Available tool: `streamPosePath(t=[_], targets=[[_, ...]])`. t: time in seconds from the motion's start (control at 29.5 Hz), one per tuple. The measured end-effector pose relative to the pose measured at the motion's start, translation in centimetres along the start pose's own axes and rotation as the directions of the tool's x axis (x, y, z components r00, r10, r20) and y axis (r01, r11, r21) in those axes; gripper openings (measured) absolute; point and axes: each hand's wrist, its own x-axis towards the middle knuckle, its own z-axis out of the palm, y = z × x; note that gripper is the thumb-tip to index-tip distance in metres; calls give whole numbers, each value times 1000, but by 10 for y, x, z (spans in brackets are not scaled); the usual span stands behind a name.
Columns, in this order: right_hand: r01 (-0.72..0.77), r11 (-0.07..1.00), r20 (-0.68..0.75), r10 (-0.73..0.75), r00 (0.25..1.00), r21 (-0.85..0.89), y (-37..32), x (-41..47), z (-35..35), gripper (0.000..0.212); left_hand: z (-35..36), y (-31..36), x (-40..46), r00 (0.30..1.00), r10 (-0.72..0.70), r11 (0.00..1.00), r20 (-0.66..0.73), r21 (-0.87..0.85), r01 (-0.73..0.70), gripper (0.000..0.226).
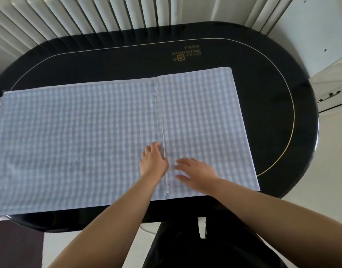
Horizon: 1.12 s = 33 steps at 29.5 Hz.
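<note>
A blue and white checked cloth (79, 142) lies flat across a black oval table (272, 117). Its right part is folded over to the left, and the raw folded-over edge (160, 113) runs from the far side to the near side. My left hand (152, 161) lies on the cloth just left of that edge, fingers against it. My right hand (197, 171) rests flat on the folded flap just right of the edge, fingers spread and pointing left. Neither hand grips anything.
A white ribbed radiator (89, 18) stands behind the table. A white cabinet (332, 89) is at the right. The cloth's left end hangs past the table's left side. Pale floor shows at the right and below the near table edge.
</note>
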Motion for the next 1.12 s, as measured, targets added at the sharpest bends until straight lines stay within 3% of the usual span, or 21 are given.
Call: streamPosePath(t=[0.1,0.2,0.31,0.41,0.51,0.64,0.75,0.92,1.02,1.12], targets=[[-20,997,-144,10,990,-71,23,37,-34,38,-7,5,16,999,-36,999,-4,2,36,29],[-173,981,-299,138,944,-92,51,74,-65,48,-11,15,33,995,-86,996,-44,-10,86,32],[-245,958,-243,205,948,-149,68,94,-73,58,-14,28,50,987,-125,991,-96,24,128,52],[-226,958,-159,199,967,-174,69,104,-65,61,-14,49,64,964,-246,968,-105,-70,240,65],[-238,958,-169,211,963,-158,67,105,-58,57,-10,67,69,939,-333,938,-89,-130,321,62],[-193,970,-223,157,962,-148,64,105,-57,53,-6,61,74,946,-305,950,-106,-100,295,42],[-120,976,-211,81,974,-179,64,108,-58,51,-5,56,78,950,-290,955,-117,-96,280,40],[-137,974,-184,104,977,-178,65,112,-51,52,-6,57,80,959,-262,963,-104,-98,252,40],[-133,969,-173,98,980,-208,69,111,-48,52,-19,59,98,965,-136,984,-223,-144,106,54],[-132,958,-156,94,983,-254,71,114,-45,55,-49,65,140,951,42,999,-306,-18,-50,64]])
